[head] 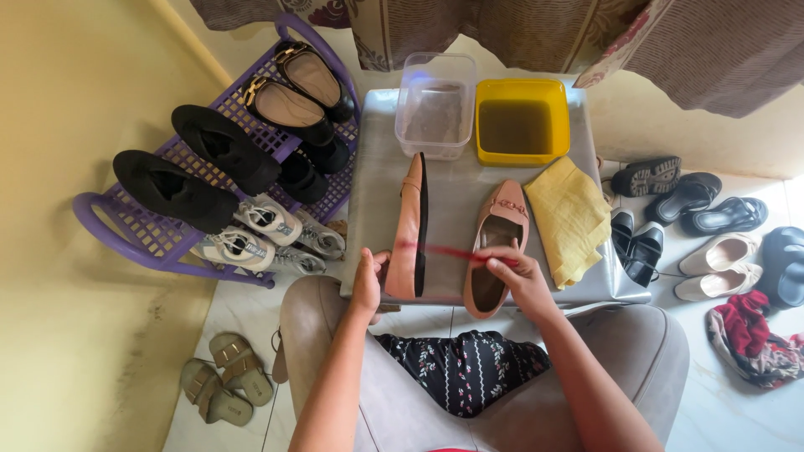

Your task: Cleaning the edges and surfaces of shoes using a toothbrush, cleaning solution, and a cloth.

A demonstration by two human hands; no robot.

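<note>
My left hand [368, 283] holds a pink flat shoe [409, 228] on its edge on the grey table [381, 167], black sole facing right. My right hand [517, 276] grips a thin red brush or stick [448, 250] whose blurred tip reaches across to that shoe. Under my right hand lies the matching pink shoe [500, 238], upright, with a small chain across its top.
A yellow cloth [571, 216], a yellow tub of murky water [522, 124] and a clear plastic tub [435, 100] sit on the table. A purple shoe rack [167, 243] stands left. Sandals [224, 377] and several shoes [695, 201] lie on the floor.
</note>
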